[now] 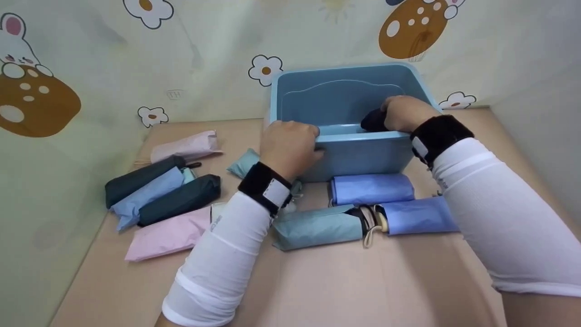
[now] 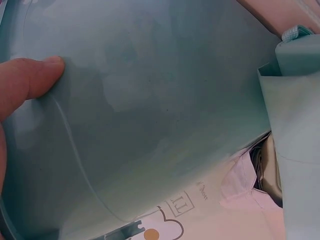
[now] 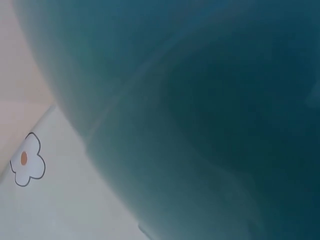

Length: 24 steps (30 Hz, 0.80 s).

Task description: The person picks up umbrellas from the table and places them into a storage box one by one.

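The table stretches wide before the blue plastic bin near its back edge. The left hand grips the bin's front rim; well apart, the right hand grips a dark bundle inside, near the front right corner.

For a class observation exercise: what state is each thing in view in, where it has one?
Blue bin: open, lidless.
Left hand: gripping bin's rim.
Dark bundle: held, partly hidden.
Right hand: holding it inside bin.
Blue bundles: lying; front one partly hidden.
Green bundles: lying; rear one partly covered.
Dark-green bundles: lying.
Light-blue bundle: lying between them.
Pink bundles: lying; near one partly covered.
Wrist straps: fastened.
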{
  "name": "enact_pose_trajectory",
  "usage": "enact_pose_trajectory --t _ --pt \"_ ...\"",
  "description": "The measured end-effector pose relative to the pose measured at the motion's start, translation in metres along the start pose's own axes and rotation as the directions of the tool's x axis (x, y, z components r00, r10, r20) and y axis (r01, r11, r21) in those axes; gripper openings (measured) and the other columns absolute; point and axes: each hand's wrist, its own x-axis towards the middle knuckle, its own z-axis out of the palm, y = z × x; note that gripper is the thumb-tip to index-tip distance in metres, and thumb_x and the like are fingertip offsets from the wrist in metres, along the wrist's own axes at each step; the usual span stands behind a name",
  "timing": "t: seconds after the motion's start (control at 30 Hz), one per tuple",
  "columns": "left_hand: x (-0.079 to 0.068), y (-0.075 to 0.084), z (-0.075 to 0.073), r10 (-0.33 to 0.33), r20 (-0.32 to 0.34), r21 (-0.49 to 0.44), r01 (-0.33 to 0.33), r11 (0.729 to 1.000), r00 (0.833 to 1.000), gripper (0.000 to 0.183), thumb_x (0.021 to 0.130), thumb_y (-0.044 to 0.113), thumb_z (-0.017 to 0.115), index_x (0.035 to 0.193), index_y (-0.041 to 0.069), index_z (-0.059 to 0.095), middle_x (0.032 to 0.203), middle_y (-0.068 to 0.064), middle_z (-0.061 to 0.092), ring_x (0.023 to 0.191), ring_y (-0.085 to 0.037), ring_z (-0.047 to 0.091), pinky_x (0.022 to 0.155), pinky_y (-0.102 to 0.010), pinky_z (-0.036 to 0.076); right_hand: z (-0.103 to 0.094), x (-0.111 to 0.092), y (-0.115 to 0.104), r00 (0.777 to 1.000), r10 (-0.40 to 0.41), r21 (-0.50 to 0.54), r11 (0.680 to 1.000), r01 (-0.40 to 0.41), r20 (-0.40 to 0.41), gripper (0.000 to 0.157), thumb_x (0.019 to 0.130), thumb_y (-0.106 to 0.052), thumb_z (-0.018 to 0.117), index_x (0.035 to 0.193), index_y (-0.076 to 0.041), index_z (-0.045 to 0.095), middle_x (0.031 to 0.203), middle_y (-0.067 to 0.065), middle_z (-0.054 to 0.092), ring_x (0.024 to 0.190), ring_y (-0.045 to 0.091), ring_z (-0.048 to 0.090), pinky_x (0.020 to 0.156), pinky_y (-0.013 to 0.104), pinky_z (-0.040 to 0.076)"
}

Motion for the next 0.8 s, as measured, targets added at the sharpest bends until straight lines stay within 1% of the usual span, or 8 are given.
enact_pose_trajectory --t 0.1,0.17,0.2,0.27,0.33,0.4,0.5,0.8 --pt "-0.0004 0.0003 -0.0006 -0.002 -0.005 0.001 0.002 1.0 1.0 0.033 0.095 0.047 0.073 0.088 0.014 0.073 0.076 -0.002 0.072 0.069 -0.021 0.066 0.067 -0.04 0.054 0.0008 -0.0005 0.0005 1.0 -0.015 -0.021 1.0 0.015 0.006 0.049 0.097 -0.005 0.048 0.144 0.006 0.056 0.141 0.031 0.059 0.12 0.046 0.057 0.109 0.064 0.044" --pt "-0.0006 0.0 -0.0002 0.004 -0.015 0.003 -0.003 1.0 1.0 0.033 0.095 0.046 0.072 0.086 0.014 0.073 0.074 -0.002 0.072 0.069 -0.021 0.067 0.065 -0.04 0.054 0.0013 0.0003 0.0014 0.999 -0.047 -0.056 0.997 0.047 -0.011 0.043 0.095 -0.005 0.05 0.133 0.004 0.067 0.126 0.025 0.069 0.106 0.04 0.062 0.096 0.056 0.051" --pt "-0.0008 -0.0001 -0.0001 0.007 -0.02 0.003 -0.007 1.0 1.0 0.033 0.095 0.045 0.072 0.085 0.014 0.072 0.073 -0.002 0.071 0.069 -0.021 0.067 0.065 -0.04 0.054 0.0014 0.0007 0.0016 0.998 -0.059 -0.068 0.996 0.058 -0.021 0.039 0.094 -0.005 0.05 0.126 0.002 0.072 0.115 0.022 0.072 0.099 0.037 0.063 0.09 0.051 0.052" --pt "-0.0009 -0.0004 0.0002 0.014 -0.029 0.001 -0.014 1.0 0.999 0.033 0.095 0.044 0.072 0.082 0.014 0.071 0.071 -0.002 0.071 0.068 -0.021 0.068 0.064 -0.041 0.053 0.0018 0.0024 0.0022 0.995 -0.091 -0.098 0.991 0.087 -0.042 0.028 0.091 -0.003 0.051 0.099 -0.002 0.078 0.088 0.012 0.069 0.081 0.03 0.059 0.073 0.041 0.049" --pt "-0.0009 -0.0007 0.0003 0.018 -0.035 0.0 -0.018 1.0 0.999 0.033 0.094 0.044 0.072 0.08 0.014 0.07 0.071 -0.003 0.071 0.069 -0.022 0.068 0.064 -0.042 0.053 0.0019 0.0041 0.0027 0.992 -0.115 -0.117 0.987 0.108 -0.054 0.024 0.088 -0.001 0.05 0.077 -0.005 0.071 0.07 0.004 0.058 0.069 0.024 0.052 0.062 0.036 0.043" --pt "-0.0008 -0.0008 -0.0001 0.015 -0.029 -0.003 -0.015 1.0 0.999 0.033 0.094 0.044 0.073 0.081 0.014 0.07 0.071 -0.002 0.071 0.069 -0.022 0.068 0.064 -0.042 0.053 0.002 0.005 0.0026 0.992 -0.116 -0.119 0.987 0.109 -0.051 0.028 0.087 0.0 0.049 0.063 -0.011 0.055 0.062 -0.001 0.043 0.062 0.021 0.044 0.057 0.033 0.037" --pt "-0.0005 -0.0008 -0.0005 0.011 -0.01 -0.001 -0.011 1.0 1.0 0.034 0.095 0.046 0.072 0.084 0.014 0.071 0.074 -0.002 0.072 0.07 -0.022 0.068 0.065 -0.042 0.053 0.0023 0.0055 0.0031 0.993 -0.111 -0.12 0.987 0.105 -0.045 0.033 0.087 0.001 0.049 0.059 -0.016 0.044 0.06 -0.003 0.035 0.058 0.019 0.039 0.055 0.033 0.034" --pt "-0.0006 0.0002 -0.0004 0.001 0.001 0.0 -0.001 1.0 1.0 0.033 0.095 0.046 0.071 0.086 0.014 0.072 0.073 -0.001 0.07 0.068 -0.021 0.065 0.064 -0.041 0.051 0.0027 0.0025 0.0019 0.996 -0.05 -0.101 0.994 0.042 -0.073 0.034 0.091 -0.01 0.053 0.058 -0.015 0.049 0.06 0.0 0.042 0.06 0.022 0.048 0.058 0.034 0.039"
